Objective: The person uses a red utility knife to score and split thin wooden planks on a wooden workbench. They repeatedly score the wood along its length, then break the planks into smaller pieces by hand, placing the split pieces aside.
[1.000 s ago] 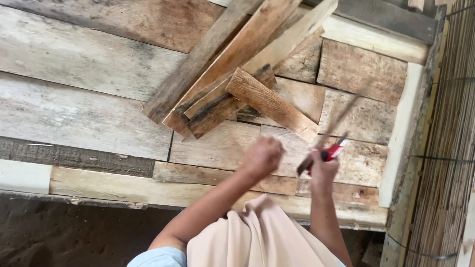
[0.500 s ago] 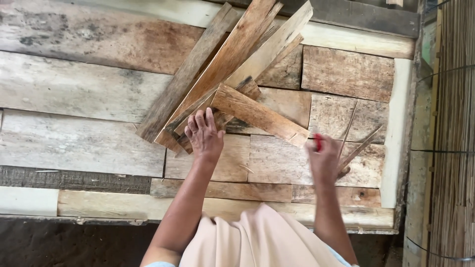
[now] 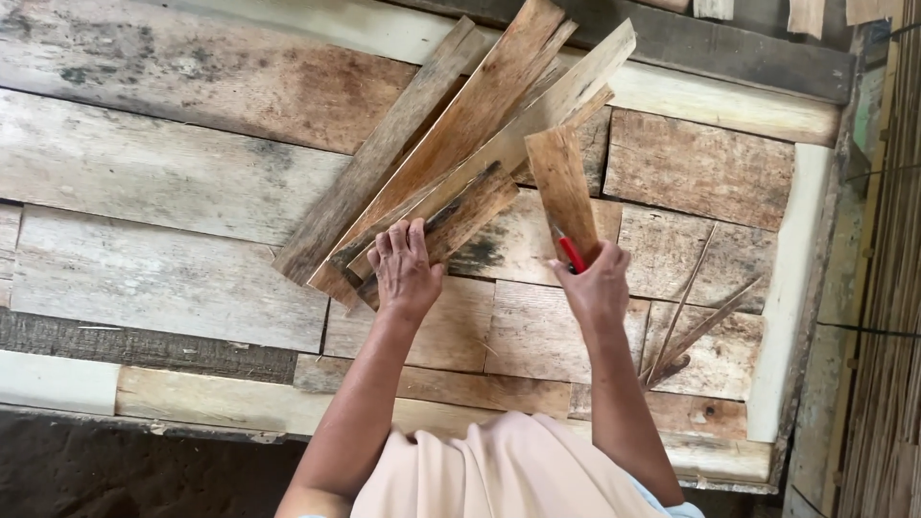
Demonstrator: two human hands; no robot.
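Gripping a short wooden board (image 3: 561, 187) together with a red-handled tool (image 3: 572, 254), the right hand (image 3: 597, 286) is closed around the board's lower end, near the middle of the plank platform (image 3: 153, 173). That board stands up and away from the hand, and its far end overlaps the pile of wooden slats (image 3: 460, 144). The left hand (image 3: 404, 270) lies flat, fingers slightly spread, pressing on the near ends of the slats, which fan out toward the platform's far edge. Well apart from both hands, a few thin sticks (image 3: 696, 321) lie near the platform's right edge. A pale strip (image 3: 787, 288) runs along that right edge.
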